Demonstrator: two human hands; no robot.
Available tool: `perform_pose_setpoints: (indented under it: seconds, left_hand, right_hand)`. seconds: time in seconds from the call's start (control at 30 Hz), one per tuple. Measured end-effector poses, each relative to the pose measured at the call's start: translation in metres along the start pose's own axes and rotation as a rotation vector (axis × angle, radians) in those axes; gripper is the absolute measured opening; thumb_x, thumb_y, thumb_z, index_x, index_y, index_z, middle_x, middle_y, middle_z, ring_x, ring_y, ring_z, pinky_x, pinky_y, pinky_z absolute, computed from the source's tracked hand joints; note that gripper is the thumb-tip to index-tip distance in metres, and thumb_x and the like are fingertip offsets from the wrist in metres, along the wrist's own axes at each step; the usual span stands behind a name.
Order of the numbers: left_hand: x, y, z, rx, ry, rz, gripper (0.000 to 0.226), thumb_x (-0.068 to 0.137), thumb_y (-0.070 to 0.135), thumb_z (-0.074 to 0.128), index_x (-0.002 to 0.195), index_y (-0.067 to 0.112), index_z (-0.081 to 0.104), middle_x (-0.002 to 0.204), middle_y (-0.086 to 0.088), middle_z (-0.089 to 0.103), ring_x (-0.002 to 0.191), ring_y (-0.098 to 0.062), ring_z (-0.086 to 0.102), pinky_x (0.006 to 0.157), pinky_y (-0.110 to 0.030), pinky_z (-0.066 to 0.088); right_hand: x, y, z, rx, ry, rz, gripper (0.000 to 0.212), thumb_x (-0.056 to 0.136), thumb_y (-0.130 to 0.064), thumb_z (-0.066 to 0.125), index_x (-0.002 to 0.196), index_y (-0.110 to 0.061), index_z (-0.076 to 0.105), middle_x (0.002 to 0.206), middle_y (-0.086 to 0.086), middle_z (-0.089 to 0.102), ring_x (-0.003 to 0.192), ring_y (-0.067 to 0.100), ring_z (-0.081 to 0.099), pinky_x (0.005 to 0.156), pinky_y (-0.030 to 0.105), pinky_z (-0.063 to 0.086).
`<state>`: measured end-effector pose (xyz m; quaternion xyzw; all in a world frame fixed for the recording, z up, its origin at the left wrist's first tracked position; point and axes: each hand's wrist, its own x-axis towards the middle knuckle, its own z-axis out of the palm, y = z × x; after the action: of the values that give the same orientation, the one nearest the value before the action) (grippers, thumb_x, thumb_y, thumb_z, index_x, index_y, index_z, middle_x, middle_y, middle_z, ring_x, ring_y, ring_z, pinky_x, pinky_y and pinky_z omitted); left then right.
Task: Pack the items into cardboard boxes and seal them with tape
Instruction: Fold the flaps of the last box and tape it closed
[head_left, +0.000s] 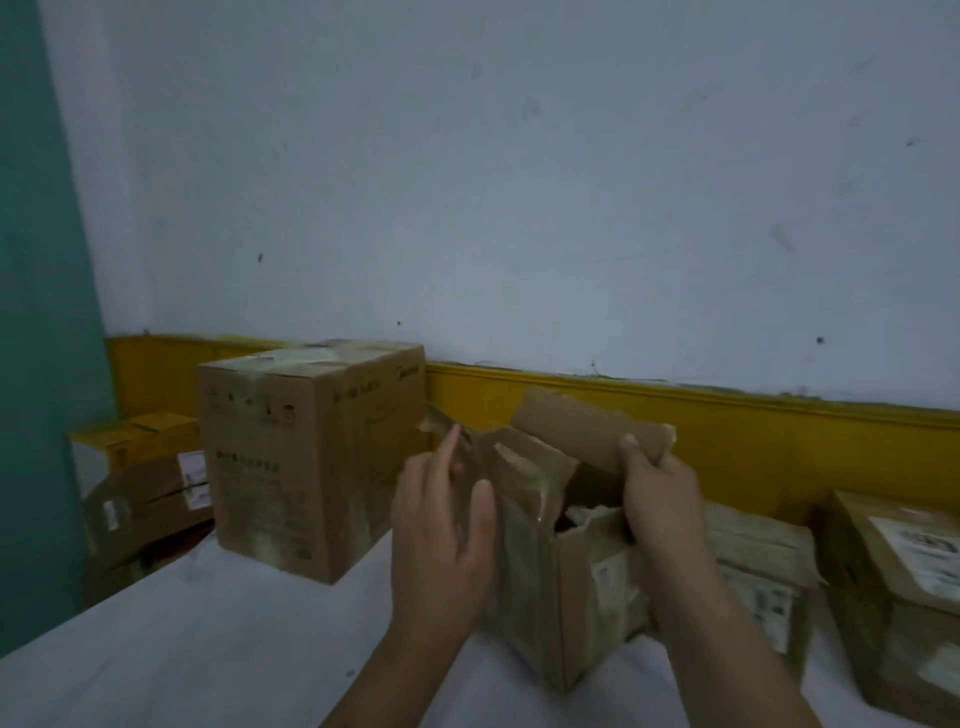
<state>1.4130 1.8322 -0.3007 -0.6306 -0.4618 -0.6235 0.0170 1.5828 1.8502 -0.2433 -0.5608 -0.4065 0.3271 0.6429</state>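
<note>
Left hand spread at box, right hand pinching upright flap's edge

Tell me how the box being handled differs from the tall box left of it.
The handled box is open, flaps up; the tall box is closed and taped on top. The handled box looks crumpled and torn, the tall box squarer. The right hand grips a flap of the handled box; nothing touches the tall box. Both are brown cardboard.
</note>
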Motion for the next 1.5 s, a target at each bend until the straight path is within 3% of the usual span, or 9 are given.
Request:
perform_pose_setpoints:
  seconds: [0.1, 0.17, 0.3, 0.47, 0.53, 0.7, 0.9, 1.07, 1.5]
  left_hand:
    - [0.010, 0.034, -0.016, 0.248, 0.047, 0.285, 0.060, 0.097, 0.052, 0.041, 0.151, 0.027, 0.037, 0.146, 0.003, 0.037, 0.141, -0.018, 0.032, 0.117, -0.044, 0.021]
    - [0.015, 0.064, -0.021, 0.289, -0.146, 0.446, 0.056, 0.096, 0.048, 0.045, 0.149, 0.031, 0.042, 0.152, 0.007, 0.038, 0.147, -0.009, 0.021, 0.122, -0.047, 0.010]
    - [0.019, 0.111, -0.014, 0.117, -0.897, 0.288, 0.042, 0.094, 0.062, 0.047, 0.135, 0.053, 0.044, 0.133, 0.034, 0.046, 0.115, 0.020, 0.035, 0.099, -0.019, 0.036]
    - [0.014, 0.151, 0.014, -0.167, -1.162, 0.147, 0.017, 0.087, 0.036, 0.075, 0.102, 0.036, 0.069, 0.101, 0.023, 0.071, 0.092, 0.004, 0.067, 0.085, -0.030, 0.055]
    - [0.011, 0.160, 0.026, -0.197, -1.143, 0.143, 0.015, 0.084, 0.031, 0.078, 0.095, 0.037, 0.070, 0.095, 0.024, 0.072, 0.086, 0.006, 0.067, 0.077, -0.023, 0.052]
    - [0.007, 0.165, 0.040, -0.155, -1.021, 0.154, 0.015, 0.081, 0.034, 0.079, 0.096, 0.035, 0.074, 0.090, 0.025, 0.072, 0.082, 0.007, 0.066, 0.075, -0.026, 0.055]
    - [0.000, 0.167, 0.046, -0.065, -0.952, 0.205, 0.019, 0.077, 0.041, 0.081, 0.094, 0.038, 0.073, 0.089, 0.025, 0.071, 0.083, 0.007, 0.064, 0.079, -0.037, 0.056]
    - [0.009, 0.158, 0.036, 0.003, -1.047, 0.198, 0.031, 0.075, 0.048, 0.080, 0.104, 0.040, 0.074, 0.096, 0.027, 0.071, 0.087, 0.011, 0.063, 0.081, -0.028, 0.057]
    - [0.016, 0.168, -0.018, 0.084, -0.701, 0.225, 0.013, 0.077, 0.043, 0.079, 0.087, 0.047, 0.074, 0.076, 0.027, 0.068, 0.073, 0.003, 0.063, 0.070, -0.038, 0.056]
  right_hand:
    - [-0.001, -0.013, -0.043, 0.090, -0.145, 0.032, 0.021, 0.097, -0.029, 0.059, 0.090, -0.010, 0.067, 0.078, 0.009, 0.072, 0.067, 0.022, 0.068, 0.056, 0.031, 0.052]
    - [-0.007, -0.019, -0.074, 0.110, -0.267, 0.062, 0.022, 0.095, -0.026, 0.061, 0.093, -0.006, 0.068, 0.069, 0.007, 0.072, 0.061, 0.018, 0.069, 0.054, 0.026, 0.052]
    - [-0.014, -0.021, -0.133, 0.106, -0.373, 0.174, 0.040, 0.092, -0.031, 0.062, 0.115, 0.001, 0.067, 0.113, 0.028, 0.068, 0.108, 0.046, 0.062, 0.102, 0.059, 0.045]
    - [-0.021, -0.007, -0.191, 0.199, -0.418, 0.325, 0.044, 0.088, -0.027, 0.061, 0.115, 0.007, 0.065, 0.111, 0.032, 0.065, 0.101, 0.046, 0.065, 0.085, 0.051, 0.055]
    - [-0.020, -0.007, -0.204, 0.130, -0.371, 0.295, 0.035, 0.090, -0.027, 0.062, 0.104, 0.003, 0.069, 0.090, 0.023, 0.072, 0.077, 0.035, 0.071, 0.064, 0.039, 0.058]
    - [-0.005, -0.031, -0.227, -0.682, -0.049, -0.302, 0.051, 0.094, -0.057, 0.044, 0.114, -0.016, 0.066, 0.098, -0.006, 0.067, 0.098, 0.020, 0.063, 0.075, 0.032, 0.047]
    - [-0.035, -0.060, -0.222, -0.932, -0.703, -0.407, 0.041, 0.071, -0.079, 0.050, 0.090, -0.049, 0.070, 0.077, -0.025, 0.066, 0.067, -0.009, 0.060, 0.054, 0.008, 0.043]
    - [-0.032, -0.056, -0.221, -0.866, -0.701, -0.408, 0.030, 0.078, -0.063, 0.057, 0.079, -0.038, 0.074, 0.066, 0.003, 0.062, 0.056, 0.013, 0.053, 0.048, 0.016, 0.036]
    - [-0.056, -0.058, -0.186, -0.614, -0.558, -0.718, 0.019, 0.082, -0.049, 0.062, 0.078, -0.034, 0.072, 0.067, -0.006, 0.065, 0.059, 0.005, 0.056, 0.053, 0.017, 0.039]
